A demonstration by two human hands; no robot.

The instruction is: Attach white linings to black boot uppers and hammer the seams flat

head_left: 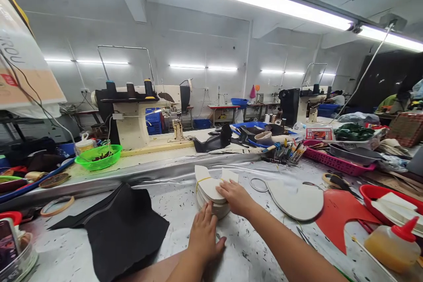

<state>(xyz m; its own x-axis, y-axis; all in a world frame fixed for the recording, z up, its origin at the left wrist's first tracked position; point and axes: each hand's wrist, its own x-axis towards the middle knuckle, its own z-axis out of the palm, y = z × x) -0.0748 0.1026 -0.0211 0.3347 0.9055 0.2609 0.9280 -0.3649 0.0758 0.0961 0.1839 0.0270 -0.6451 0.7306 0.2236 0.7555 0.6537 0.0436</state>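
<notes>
A stack of white U-shaped pieces [209,188] stands in front of me on the silver-grey table, a yellow band around its left arm. My right hand [235,197] holds the stack from the right, fingers bent over its top by the right arm of the U; its thumb is hidden. Against the near side of the stack rest the stretched fingertips of my left hand [204,231], its thumb apart and pointing right. Below the stack, a small metal object by the left thumb is mostly covered. To the right lie another white U-shaped piece [295,198] and a red cut piece [343,216].
Black cut material [125,229] lies at left, near a tape roll [57,206]. A squeeze bottle [393,244] and red basin [366,191] stand at right. Behind are a green bowl [99,157], sewing machine [130,123], pens [291,152] and pink basket [340,161].
</notes>
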